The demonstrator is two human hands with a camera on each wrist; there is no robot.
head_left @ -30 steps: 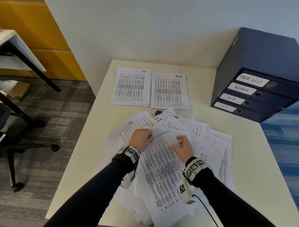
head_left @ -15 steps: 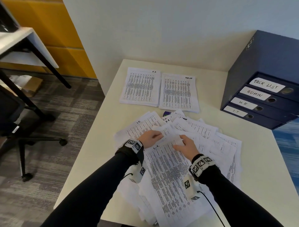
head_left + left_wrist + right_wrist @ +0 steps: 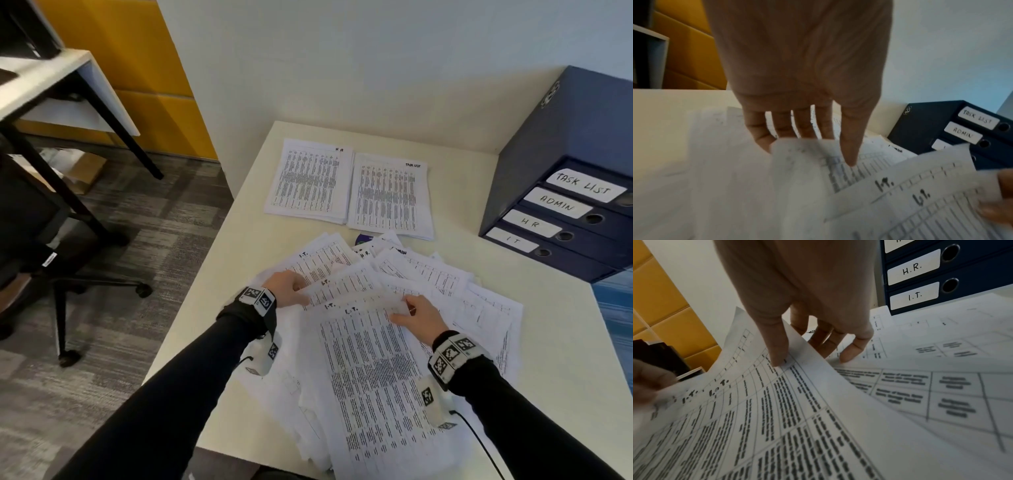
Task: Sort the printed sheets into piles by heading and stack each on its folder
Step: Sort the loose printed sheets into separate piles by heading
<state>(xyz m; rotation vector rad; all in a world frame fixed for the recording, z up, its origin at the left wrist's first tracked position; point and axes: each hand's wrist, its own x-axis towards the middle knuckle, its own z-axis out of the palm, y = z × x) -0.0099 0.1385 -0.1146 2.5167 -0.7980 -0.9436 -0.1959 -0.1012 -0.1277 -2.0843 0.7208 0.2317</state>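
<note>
Sheets headed I.T. [image 3: 370, 363], white printed pages, lie fanned atop the loose paper heap [image 3: 479, 308], the left hand [image 3: 287, 287] pinching their left corner and the right hand [image 3: 419, 317] pinching the right edge, apparently to gather one heading together. Beyond the heap, the two sorted white piles [image 3: 349, 188] sit squared side by side, probably keeping headings apart, well clear of the navy labelled folders [image 3: 561, 219].

Head view bright, even, edges warped; wrist views dimmer, near paper blurred

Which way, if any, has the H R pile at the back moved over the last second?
No. The H R pile lies right beside the Task List pile, near the table's far edge, as before; only the camera shifted.
</note>
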